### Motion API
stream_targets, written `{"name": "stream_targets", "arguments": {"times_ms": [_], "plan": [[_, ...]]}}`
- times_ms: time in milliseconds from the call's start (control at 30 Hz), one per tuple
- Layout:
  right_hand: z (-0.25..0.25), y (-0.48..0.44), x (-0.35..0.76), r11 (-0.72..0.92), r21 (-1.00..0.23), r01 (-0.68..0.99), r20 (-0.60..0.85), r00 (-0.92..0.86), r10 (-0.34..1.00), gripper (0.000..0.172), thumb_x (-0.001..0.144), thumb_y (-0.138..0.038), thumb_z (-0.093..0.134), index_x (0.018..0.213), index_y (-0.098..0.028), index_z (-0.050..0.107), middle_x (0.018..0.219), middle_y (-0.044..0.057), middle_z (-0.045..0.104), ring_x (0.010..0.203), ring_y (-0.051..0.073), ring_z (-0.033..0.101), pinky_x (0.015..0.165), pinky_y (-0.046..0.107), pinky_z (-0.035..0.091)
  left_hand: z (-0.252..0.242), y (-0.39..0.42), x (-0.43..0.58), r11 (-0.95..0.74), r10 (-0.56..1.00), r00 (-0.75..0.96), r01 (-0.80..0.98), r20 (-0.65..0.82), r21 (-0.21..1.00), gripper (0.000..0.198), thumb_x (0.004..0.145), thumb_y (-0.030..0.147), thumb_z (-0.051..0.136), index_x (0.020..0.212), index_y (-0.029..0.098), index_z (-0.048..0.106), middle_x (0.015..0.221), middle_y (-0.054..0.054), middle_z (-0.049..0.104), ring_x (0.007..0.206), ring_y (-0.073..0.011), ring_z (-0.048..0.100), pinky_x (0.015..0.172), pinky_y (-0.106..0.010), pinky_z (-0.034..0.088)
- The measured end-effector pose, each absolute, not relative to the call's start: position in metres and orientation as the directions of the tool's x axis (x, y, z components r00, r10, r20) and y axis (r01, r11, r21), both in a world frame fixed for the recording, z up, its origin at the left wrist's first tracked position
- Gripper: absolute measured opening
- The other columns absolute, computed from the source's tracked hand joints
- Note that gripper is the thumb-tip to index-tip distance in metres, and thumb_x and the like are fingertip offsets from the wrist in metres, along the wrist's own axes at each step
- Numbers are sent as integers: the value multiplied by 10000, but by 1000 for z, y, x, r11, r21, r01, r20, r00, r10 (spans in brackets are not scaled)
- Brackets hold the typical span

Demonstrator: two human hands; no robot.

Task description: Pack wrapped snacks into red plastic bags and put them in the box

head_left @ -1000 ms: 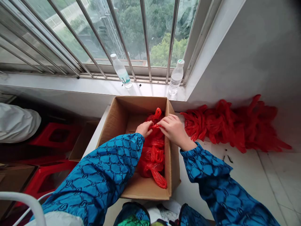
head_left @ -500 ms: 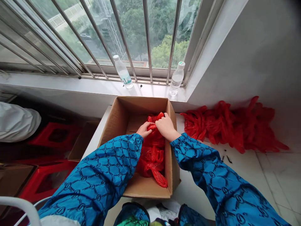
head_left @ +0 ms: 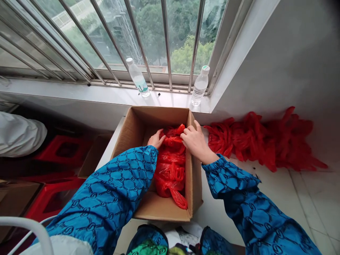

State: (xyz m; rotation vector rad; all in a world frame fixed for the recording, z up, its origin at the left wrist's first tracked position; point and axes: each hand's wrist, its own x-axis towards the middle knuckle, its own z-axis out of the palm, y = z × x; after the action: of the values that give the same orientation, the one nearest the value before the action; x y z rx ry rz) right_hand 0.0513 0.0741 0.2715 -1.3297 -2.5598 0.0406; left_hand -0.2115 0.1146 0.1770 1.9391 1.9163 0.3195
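Observation:
Red plastic bags [head_left: 171, 170] lie in a row along the right side of an open cardboard box [head_left: 154, 212]. My left hand [head_left: 157, 139] is inside the box, its fingers apart and touching the left edge of the bags at the far end. My right hand [head_left: 196, 142] hovers over the box's right wall with loosely bent, spread fingers; the fingertips are close to the far bags. Whether those fingertips touch the plastic is hard to make out.
More red plastic bags [head_left: 260, 140] are heaped on the white surface to the right, against the wall. Two water bottles, one on the left [head_left: 138, 79] and one on the right [head_left: 200, 86], stand on the windowsill. Red stools [head_left: 62, 152] and cardboard sit at the left.
My hands have moved apart: the left one leftward off the middle of the bags, the right one outward over the box wall. The bunched far bag now lies flatter.

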Motion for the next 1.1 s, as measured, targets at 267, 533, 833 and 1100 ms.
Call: {"name": "stream_targets", "arguments": {"times_ms": [267, 533, 833, 1100], "plan": [[260, 17, 102, 471, -543, 695, 356, -318, 879, 202, 1015, -312, 528, 1143, -226, 659, 1023, 47, 708, 1012, 227, 633, 1161, 532, 236, 173, 80, -196, -368, 901, 419, 875, -111, 316, 262, 919, 338, 644, 1163, 249, 675, 1271, -85, 623, 1242, -267, 531, 1097, -455, 397], [229, -32, 127, 397, -674, 623, 319, -240, 917, 177, 1016, -286, 522, 1101, -255, 674, 987, 23, 752, 924, 201, 691, 1152, 523, 302, 147, 93, -166, -493, 806, 560, 815, -193, 305, 323, 955, 364, 628, 1209, 164, 623, 1249, -98, 624, 1125, -251, 612, 981, -488, 506], [212, -63, 157, 260, -719, 644, 262, -94, 960, 166, 1003, -305, 538, 1037, -258, 694, 975, 35, 764, 909, 244, 709, 1042, 516, 459, 165, 139, -177, -310, 939, 340, 903, -55, 298, 333, 986, 356, 581, 1265, 175, 587, 1282, -108, 599, 1087, -235, 623, 931, -449, 542], [217, -59, 133, 330, -724, 606, 258, -207, 944, 160, 1014, -244, 524, 1072, -248, 674, 943, 14, 753, 867, 194, 695, 1062, 485, 433, 156, 164, -144, -400, 899, 437, 852, -38, 338, 320, 974, 324, 608, 1257, 176, 599, 1292, -106, 602, 1113, -240, 622, 947, -458, 544]]}}
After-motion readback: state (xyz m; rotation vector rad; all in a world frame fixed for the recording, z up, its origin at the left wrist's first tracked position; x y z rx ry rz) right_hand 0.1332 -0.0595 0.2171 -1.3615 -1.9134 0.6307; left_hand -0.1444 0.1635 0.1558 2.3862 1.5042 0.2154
